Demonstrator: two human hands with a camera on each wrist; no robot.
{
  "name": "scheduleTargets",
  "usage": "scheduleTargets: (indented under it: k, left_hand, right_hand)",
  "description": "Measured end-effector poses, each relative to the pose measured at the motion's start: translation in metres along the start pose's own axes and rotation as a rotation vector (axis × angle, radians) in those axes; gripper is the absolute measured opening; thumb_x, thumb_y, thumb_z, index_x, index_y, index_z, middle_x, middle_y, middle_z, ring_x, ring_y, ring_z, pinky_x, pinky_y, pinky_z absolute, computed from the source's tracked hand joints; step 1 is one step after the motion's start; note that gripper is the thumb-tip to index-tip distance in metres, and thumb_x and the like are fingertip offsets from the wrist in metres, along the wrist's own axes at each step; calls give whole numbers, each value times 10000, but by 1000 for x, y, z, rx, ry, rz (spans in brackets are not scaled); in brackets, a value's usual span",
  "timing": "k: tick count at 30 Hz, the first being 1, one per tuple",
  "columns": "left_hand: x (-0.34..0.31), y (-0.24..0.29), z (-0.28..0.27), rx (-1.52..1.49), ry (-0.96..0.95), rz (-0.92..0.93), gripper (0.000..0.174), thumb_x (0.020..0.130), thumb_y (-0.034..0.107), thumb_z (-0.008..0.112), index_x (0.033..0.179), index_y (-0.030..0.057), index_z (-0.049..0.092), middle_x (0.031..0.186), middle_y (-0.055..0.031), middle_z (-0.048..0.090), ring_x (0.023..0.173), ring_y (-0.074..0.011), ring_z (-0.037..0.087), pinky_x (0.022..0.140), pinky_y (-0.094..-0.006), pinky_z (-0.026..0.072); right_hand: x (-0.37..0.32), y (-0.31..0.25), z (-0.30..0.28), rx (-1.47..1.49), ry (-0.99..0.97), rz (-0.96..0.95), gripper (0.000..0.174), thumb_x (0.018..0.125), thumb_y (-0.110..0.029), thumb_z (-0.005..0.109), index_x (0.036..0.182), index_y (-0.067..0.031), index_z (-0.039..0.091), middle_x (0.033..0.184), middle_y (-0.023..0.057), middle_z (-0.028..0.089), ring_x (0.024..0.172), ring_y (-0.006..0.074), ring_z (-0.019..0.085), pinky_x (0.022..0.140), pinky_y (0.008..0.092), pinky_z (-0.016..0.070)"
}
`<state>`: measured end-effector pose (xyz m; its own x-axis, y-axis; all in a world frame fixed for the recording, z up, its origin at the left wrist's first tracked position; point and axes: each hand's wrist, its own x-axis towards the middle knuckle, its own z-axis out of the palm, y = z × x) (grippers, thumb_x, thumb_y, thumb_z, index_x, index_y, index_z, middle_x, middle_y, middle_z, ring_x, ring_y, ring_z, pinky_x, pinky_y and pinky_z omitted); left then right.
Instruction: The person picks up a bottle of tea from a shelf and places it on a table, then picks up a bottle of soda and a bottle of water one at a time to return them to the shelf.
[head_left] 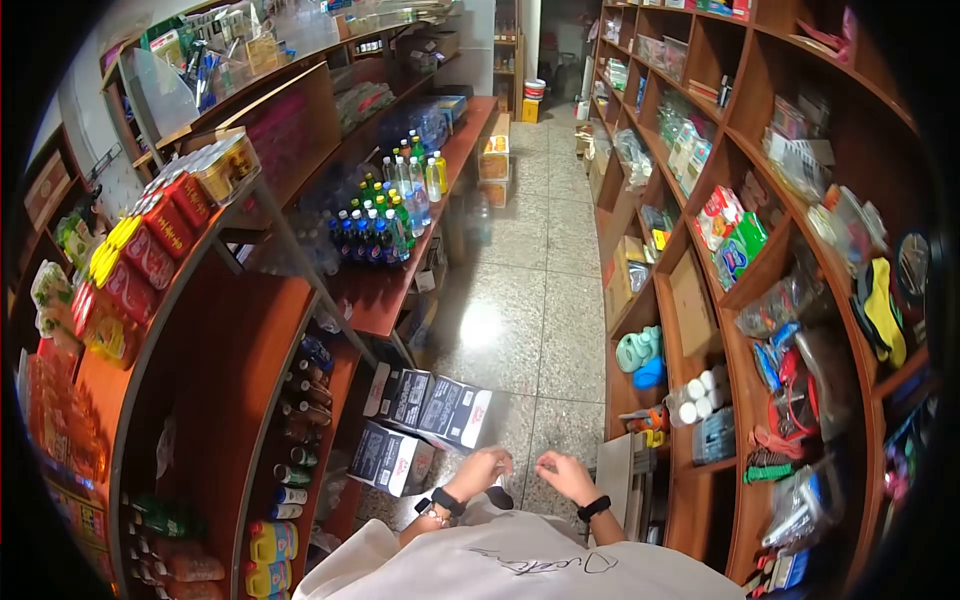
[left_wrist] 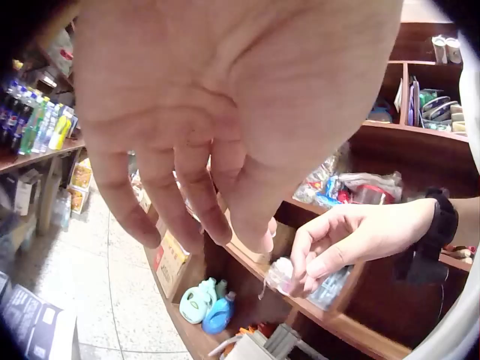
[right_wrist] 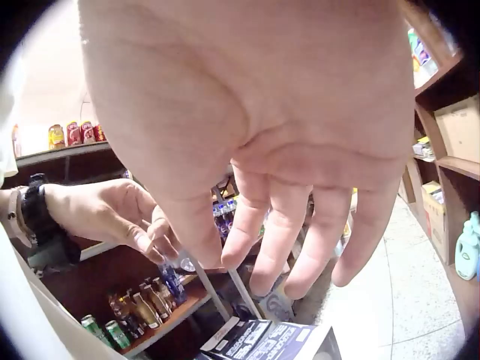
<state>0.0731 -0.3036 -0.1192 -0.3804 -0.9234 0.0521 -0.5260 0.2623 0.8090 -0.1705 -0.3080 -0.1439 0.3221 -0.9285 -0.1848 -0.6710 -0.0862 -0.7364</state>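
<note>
My left hand (head_left: pixel 482 472) hangs in front of the body with its fingers loosely bent and nothing in them. In the left wrist view its palm and relaxed fingers (left_wrist: pixel 196 210) fill the upper part. A short way to the right, my right hand (head_left: pixel 564 476) is held at about the same height, also holding nothing. Its fingers (right_wrist: pixel 274 247) droop apart in the right wrist view. Nearest on the floor, ahead and to the left, are dark-and-white printed cartons (head_left: pixel 455 412). White rolls (left_wrist: pixel 282 271) on a shelf appear behind the right hand in the left wrist view.
A tiled aisle (head_left: pixel 500 290) runs forward between shelves. Along the left, a red-brown table (head_left: pixel 385 300) carries many drink bottles (head_left: pixel 372 235), near a rack with packed cans (head_left: pixel 165 225). Wooden cubby shelves (head_left: pixel 735 290) line the right, with detergent bottles (head_left: pixel 640 352) low down.
</note>
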Motion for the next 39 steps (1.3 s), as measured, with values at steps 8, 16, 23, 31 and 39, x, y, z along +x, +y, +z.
scheduleTargets:
  k: [8,16,23,31,39]
  left_hand:
    - [89,-51,-26,40,-4,-20,83,760,74,709,831,116,705,1066,-65,670,1008,-309,632,830,-382,512]
    - [187,-66,-46,23,-92,-97,85,787,40,640,825,101,687,1025,-51,665,981,-310,629,823,-403,504]
    - [363,-92,-57,106,-114,-67,62,800,53,652,845,94,663,988,-84,663,963,-327,626,815,-422,498]
    - [564,-85,-101,111,-92,-24,66,829,54,621,870,94,654,927,-117,658,913,-339,632,785,-420,496]
    - [636,-129,-139,8,89,-264,96,876,67,551,921,84,635,907,-127,660,874,-349,628,765,-427,498]
  right_hand:
    - [104,0,-45,-10,93,12,242,888,-251,664,1014,-46,675,962,141,724,926,298,701,796,372,544]
    - [223,48,-71,86,-11,-30,225,871,-224,686,998,-38,680,939,132,719,887,300,691,780,363,537]
    - [372,74,-173,9,-27,-8,265,874,-254,671,1027,-38,684,958,157,715,911,330,684,794,381,535]
    - [525,120,-306,16,99,-20,284,876,-253,665,1049,-28,668,1004,168,712,984,334,675,839,394,525]
    - [660,120,-330,-25,-72,-27,311,880,-294,663,1072,-49,668,1017,152,713,969,316,681,828,395,528]
